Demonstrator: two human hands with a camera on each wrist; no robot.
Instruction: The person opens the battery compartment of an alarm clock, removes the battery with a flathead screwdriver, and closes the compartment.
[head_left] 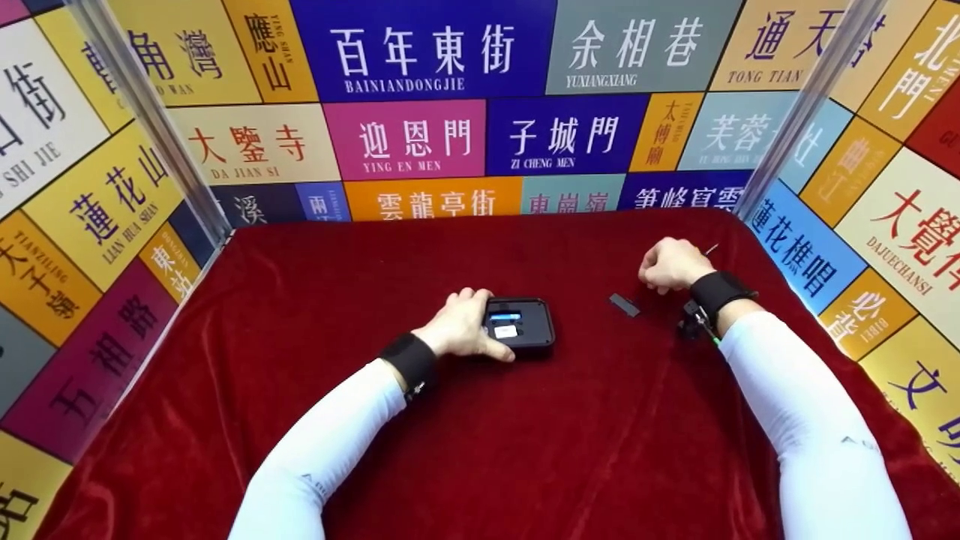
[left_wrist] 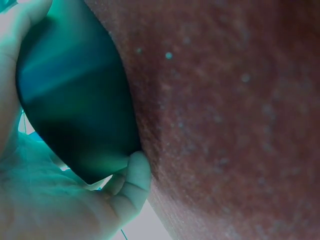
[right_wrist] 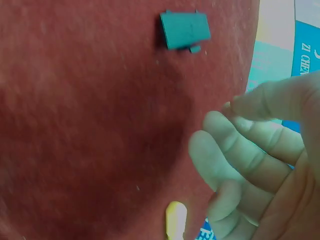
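Fingers and thumb of your left hand clasp the left end of the black rectangular device, the thumb along its near edge. The device is near the middle of the red velvet cloth, its recessed side facing up; whether it rests on the cloth or is slightly raised, you cannot tell. The recess exposes a blue battery, with a white label on the near side of it.

Your right hand is well apart from the device, over the right part of the cloth. Its fingers are bent, with the thumb tip close to the index fingertip; you cannot tell whether they pinch anything small.

Between your hands, nearer the right, the dark battery cover lies flat on the cloth. The right wrist view shows small tabs on its edges, and also a yellow object, partly cut off by the frame.

You wear black wrist straps and white sleeves. Beyond the cloth stand metal posts and multicoloured panels bearing Chinese place names.
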